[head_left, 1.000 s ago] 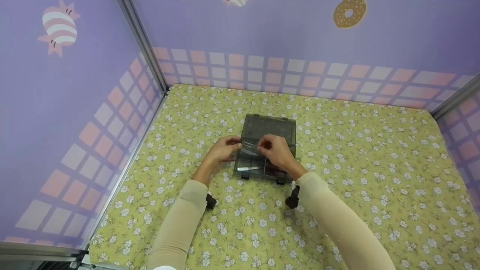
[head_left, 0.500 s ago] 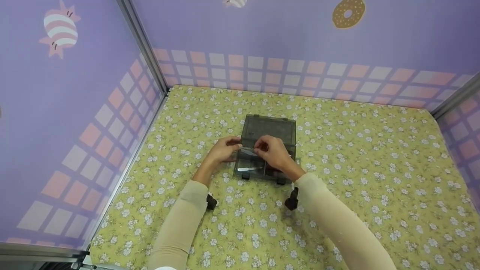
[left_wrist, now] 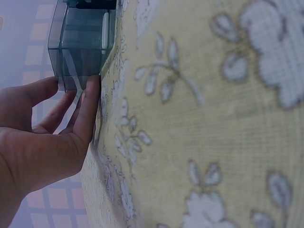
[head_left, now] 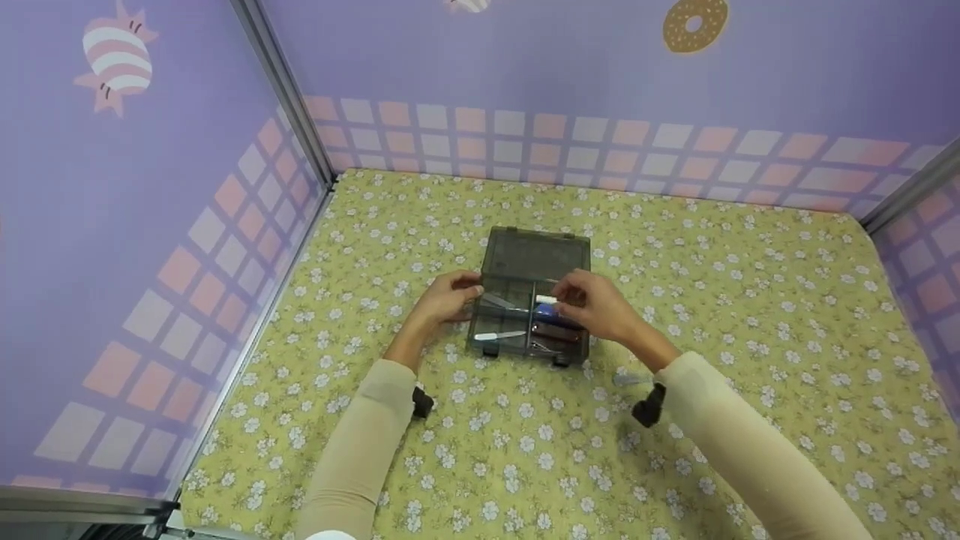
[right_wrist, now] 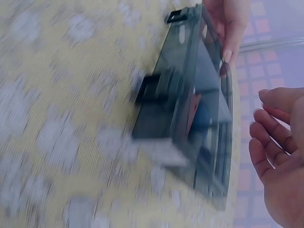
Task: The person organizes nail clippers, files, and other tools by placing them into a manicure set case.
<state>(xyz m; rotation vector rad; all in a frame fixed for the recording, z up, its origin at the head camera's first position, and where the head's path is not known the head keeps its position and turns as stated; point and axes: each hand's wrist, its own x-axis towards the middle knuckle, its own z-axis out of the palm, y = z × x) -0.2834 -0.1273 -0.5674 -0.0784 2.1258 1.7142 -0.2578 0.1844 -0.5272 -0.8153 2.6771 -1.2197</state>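
Observation:
A dark see-through compartment box (head_left: 536,255) lies with its lid swung back. My left hand (head_left: 446,298) grips its left side by the rim; in the left wrist view the fingers (left_wrist: 90,95) touch the wall. My right hand (head_left: 592,304) is over the back right compartment, fingers loosely bent; the right wrist view shows nothing between them. Below it are a blue item (head_left: 546,310) and a white piece (head_left: 546,299). A grey strip (head_left: 495,301) lies in the back left compartment, a white slim stick (head_left: 499,337) in the front left.
The front right compartment holds a reddish-brown item (head_left: 556,332) and a small metal thing (head_left: 544,347). A pale translucent piece (head_left: 632,379) lies on the flowered cloth (head_left: 510,442) right of the box. Printed purple walls (head_left: 585,60) surround the table.
My right hand has moved right, from the middle of the box to above its right compartments. The grey strip it was at now rests in the back left compartment. My left hand stays put.

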